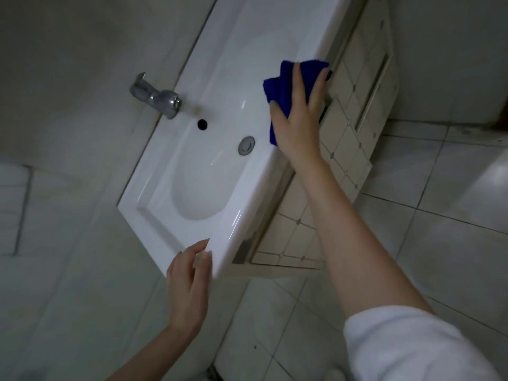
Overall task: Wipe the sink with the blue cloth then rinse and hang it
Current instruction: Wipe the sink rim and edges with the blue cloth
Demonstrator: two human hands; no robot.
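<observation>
The white glazed ceramic sink (154, 215) juts from a pale tiled wall (68, 64), with a chrome metal tap (156, 96) mounted at its back edge. In the basin sit a round chrome drain plug (246, 145) and, nearer the tap, a small dark overflow hole (202, 124).

The person's right hand (297, 114) lies flat on the folded deep-blue cloth (286, 78), which sits on the sink's front rim. Its fingers (298, 75) are spread wide and straight, pressing the cloth down rather than gripping it. A white sleeve (406, 347) covers the upper arm.

The left hand (188, 284) rests at the sink's near corner, its fingers (202, 247) loosely bent and touching the rim's edge, holding nothing.

Below the sink stands a cream cabinet front with a diamond-dotted tile pattern (346, 138), on a floor of light glossy tiles (439, 204).
</observation>
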